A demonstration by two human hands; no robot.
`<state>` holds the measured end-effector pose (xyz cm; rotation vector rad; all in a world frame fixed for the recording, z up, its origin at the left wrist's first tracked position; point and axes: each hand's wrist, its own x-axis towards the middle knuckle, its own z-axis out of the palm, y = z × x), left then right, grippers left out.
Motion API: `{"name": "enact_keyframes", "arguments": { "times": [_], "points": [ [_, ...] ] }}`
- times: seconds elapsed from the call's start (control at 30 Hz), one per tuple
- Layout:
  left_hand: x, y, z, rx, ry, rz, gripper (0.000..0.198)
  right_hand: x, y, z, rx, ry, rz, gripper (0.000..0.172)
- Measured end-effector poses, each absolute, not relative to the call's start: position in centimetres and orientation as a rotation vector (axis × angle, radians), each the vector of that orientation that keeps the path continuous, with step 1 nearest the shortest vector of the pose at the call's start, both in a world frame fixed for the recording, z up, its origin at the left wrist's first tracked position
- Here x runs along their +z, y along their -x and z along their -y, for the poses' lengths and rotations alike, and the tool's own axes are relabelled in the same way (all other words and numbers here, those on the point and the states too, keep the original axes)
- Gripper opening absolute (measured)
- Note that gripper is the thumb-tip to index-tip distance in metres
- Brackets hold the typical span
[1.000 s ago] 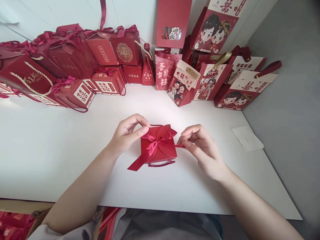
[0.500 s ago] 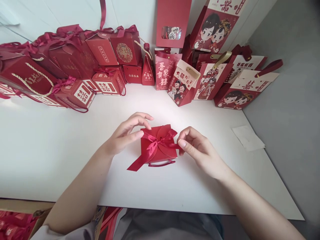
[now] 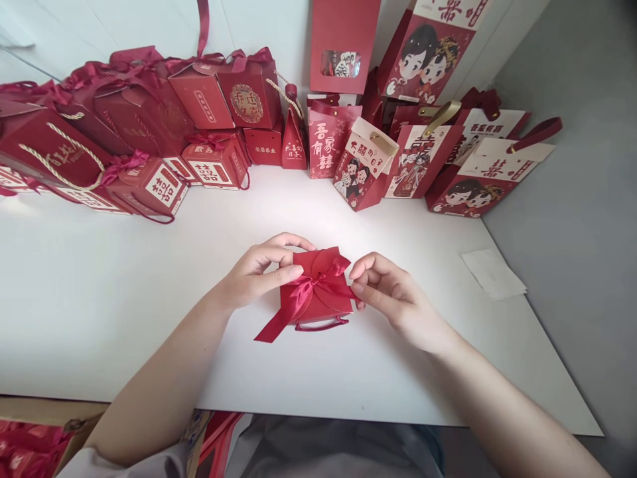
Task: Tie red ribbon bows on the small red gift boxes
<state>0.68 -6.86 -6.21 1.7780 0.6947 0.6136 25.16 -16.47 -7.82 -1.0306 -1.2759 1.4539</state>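
A small red box (image 3: 326,306) stands on the white table, its overlapping rounded flaps on top crossed by a shiny red ribbon bow (image 3: 315,283). One ribbon tail hangs off the box's near left corner, and a dark red cord handle lies along its near side. My left hand (image 3: 259,269) is at the left side of the box, thumb over the left bow loop, fingers closed round that side. On the right, my right hand (image 3: 393,295) pinches the ribbon's right part between thumb and fingers.
Red gift boxes (image 3: 204,99) with cord handles are stacked at the back left. Printed red and cream gift bags (image 3: 413,159) stand at the back right. White paper (image 3: 492,273) lies near the right edge. A cardboard box (image 3: 54,406) of red items is at the lower left.
My left hand has moved right and closed onto the left bow loop and the box's side. My right hand stays at the ribbon's right part, its thumb slightly shifted.
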Motion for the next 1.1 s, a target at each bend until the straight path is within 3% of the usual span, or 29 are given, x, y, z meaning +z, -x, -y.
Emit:
{"name": "enact_keyframes", "arguments": {
  "times": [0.1, 0.43, 0.53, 0.87, 1.1],
  "points": [
    [-6.2, -0.9, 7.1, 0.644, -1.806, -0.737, 0.043, -7.9, -25.1, 16.6, 1.306, 1.109, 1.370, 0.008],
    [-6.6, -1.1, 7.3, 0.650, -1.815, -0.748, 0.039, -8.2, -24.9, 16.7, 0.568, 1.178, 1.824, 0.026],
    [-6.6, -1.3, 7.5, 0.696, -1.772, -0.726, 0.029, -8.2, -24.8, 16.8, 0.417, 1.142, 1.894, 0.027],
    [-5.8, -2.2, 8.9, 0.719, -2.014, -0.772, 0.011, -8.3, -24.7, 16.8, 0.351, 1.150, 2.007, 0.041],
    [-5.9, -2.1, 9.0, 0.664, -2.053, -0.701, 0.005, -8.2, -24.7, 17.0, 0.688, 1.194, 1.731, 0.037]
  ]
}}
